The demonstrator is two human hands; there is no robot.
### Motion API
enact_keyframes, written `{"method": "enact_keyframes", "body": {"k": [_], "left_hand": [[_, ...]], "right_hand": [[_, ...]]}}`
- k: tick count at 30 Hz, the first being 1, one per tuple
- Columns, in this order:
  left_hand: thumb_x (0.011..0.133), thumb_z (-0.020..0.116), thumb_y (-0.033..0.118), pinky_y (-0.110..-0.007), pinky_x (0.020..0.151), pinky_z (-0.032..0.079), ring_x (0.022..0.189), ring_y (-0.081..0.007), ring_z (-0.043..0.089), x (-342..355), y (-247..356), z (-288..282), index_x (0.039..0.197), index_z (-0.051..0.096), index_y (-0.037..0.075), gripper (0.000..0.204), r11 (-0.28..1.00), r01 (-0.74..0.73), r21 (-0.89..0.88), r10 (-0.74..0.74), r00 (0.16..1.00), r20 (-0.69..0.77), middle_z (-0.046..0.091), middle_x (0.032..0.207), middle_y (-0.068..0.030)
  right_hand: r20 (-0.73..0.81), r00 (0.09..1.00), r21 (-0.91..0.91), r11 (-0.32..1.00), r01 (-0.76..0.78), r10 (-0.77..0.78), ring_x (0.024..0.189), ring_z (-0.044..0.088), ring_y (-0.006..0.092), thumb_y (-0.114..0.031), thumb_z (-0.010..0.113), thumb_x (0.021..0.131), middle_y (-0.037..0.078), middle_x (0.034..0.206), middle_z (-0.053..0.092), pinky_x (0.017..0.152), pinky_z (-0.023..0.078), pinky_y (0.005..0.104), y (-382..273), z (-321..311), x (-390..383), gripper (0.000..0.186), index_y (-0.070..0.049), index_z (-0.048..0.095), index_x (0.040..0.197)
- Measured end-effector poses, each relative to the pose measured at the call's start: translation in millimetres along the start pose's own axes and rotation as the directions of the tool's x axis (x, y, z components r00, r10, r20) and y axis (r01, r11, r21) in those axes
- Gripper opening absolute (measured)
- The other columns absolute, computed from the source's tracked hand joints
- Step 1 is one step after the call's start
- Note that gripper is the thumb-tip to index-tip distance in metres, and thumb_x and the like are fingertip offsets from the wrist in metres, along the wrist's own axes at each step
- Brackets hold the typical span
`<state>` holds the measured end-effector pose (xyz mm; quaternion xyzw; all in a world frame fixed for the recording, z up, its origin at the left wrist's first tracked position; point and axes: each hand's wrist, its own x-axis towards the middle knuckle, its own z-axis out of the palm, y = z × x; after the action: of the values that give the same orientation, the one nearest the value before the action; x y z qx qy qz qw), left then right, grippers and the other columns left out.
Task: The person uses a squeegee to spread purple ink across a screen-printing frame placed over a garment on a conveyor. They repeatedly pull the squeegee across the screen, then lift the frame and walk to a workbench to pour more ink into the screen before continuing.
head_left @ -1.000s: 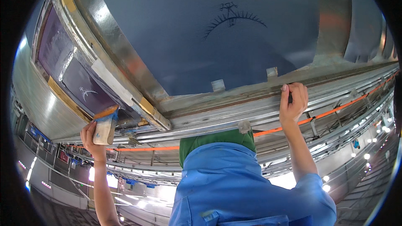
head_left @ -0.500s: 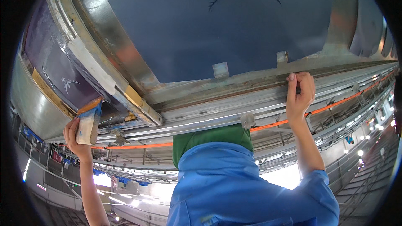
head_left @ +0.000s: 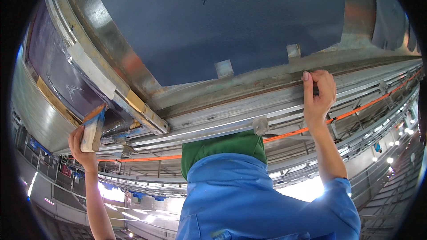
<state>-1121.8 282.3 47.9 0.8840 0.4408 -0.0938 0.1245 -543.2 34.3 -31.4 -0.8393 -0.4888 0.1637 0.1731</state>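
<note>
My left hand is closed around the pale wooden handle of a squeegee. Its blue-stained, orange-edged end reaches into a printing screen at the left, whose dark purple mesh carries a small pale spiked arc. At the right, my right hand has its fingers curled and its thumb near the index fingertip; nothing shows between them. It is at the metal rail along the table's near edge. A dark blue-grey sheet lies beyond the rail, bearing a black spiked arc.
The screen's metal frame runs beside the sheet, patched with yellow and white tape. A clear bracket sits on the rail, with an orange line below. More dark sheets lie at the far right. Pale tabs mark the sheet's near edge.
The view has shifted slightly, so the dark sheet and its arc appear farther left and higher. My left hand still grips the squeegee, and my right hand keeps its curled pose by the rail.
</note>
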Motion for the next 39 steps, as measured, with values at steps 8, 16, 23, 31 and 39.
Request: {"method": "enact_keyframes", "body": {"k": [8,16,23,31,39], "left_hand": [[0.079,0.073,0.008,-0.042,0.089,0.048,0.1,-0.0309,0.062,11.8,8.8,-2.0,0.111,0.068,0.003,0.032,0.991,0.11,-0.072,-0.11,0.994,0.007,0.067,0.107,-0.0112],[0.079,0.074,0.011,-0.042,0.09,0.048,0.1,-0.0313,0.063,9.9,8.2,-2.7,0.111,0.068,0.005,0.033,0.991,0.123,-0.059,-0.124,0.992,-0.019,0.068,0.107,-0.0105],[0.066,0.072,0.003,-0.041,0.087,0.048,0.096,-0.0322,0.062,-5.2,12.5,5.4,0.103,0.074,0.006,0.037,0.981,0.173,-0.09,-0.186,0.97,-0.156,0.068,0.101,-0.0109],[0.064,0.071,0.003,-0.043,0.085,0.046,0.1,-0.0297,0.06,-10.8,19.3,2.0,0.107,0.073,0.018,0.046,0.985,0.158,-0.076,-0.173,0.948,-0.268,0.065,0.1,-0.0039],[0.064,0.072,0.006,-0.043,0.084,0.044,0.103,-0.0274,0.059,-29.5,16.0,-3.9,0.114,0.068,0.018,0.052,0.985,0.146,-0.092,-0.166,0.95,-0.266,0.064,0.104,-0.0017]], "right_hand": [[0.013,1.0,-0.029,0.999,0.014,-0.014,0.071,0.056,0.0234,-0.013,0.075,0.085,0.004,0.08,0.064,0.066,0.039,0.0359,-0.5,-1.0,4.2,0.014,-0.009,0.064,0.079],[0.001,1.0,-0.052,0.998,0.024,-0.024,0.071,0.057,0.0224,-0.015,0.076,0.083,0.002,0.079,0.063,0.064,0.039,0.0354,-3.5,-4.4,6.8,0.014,-0.01,0.064,0.079],[-0.14,0.985,0.06,0.992,0.11,-0.101,0.068,0.057,0.0217,-0.016,0.079,0.081,0.001,0.074,0.061,0.064,0.04,0.0362,-7.6,-4.4,4.0,0.02,-0.012,0.063,0.069],[-0.151,0.937,0.34,0.873,0.35,-0.316,0.067,0.057,0.0215,-0.016,0.073,0.088,0.004,0.072,0.059,0.066,0.045,0.0338,-130.2,-0.1,36.8,0.012,-0.007,0.067,0.085],[0.21,0.97,0.438,0.899,0.015,-0.119,0.108,0.064,0.0412,-0.034,0.055,0.098,0.02,0.115,0.069,0.092,0.049,0.0492,-329.8,119.5,133.4,0.04,-0.015,0.057,0.134]]}}
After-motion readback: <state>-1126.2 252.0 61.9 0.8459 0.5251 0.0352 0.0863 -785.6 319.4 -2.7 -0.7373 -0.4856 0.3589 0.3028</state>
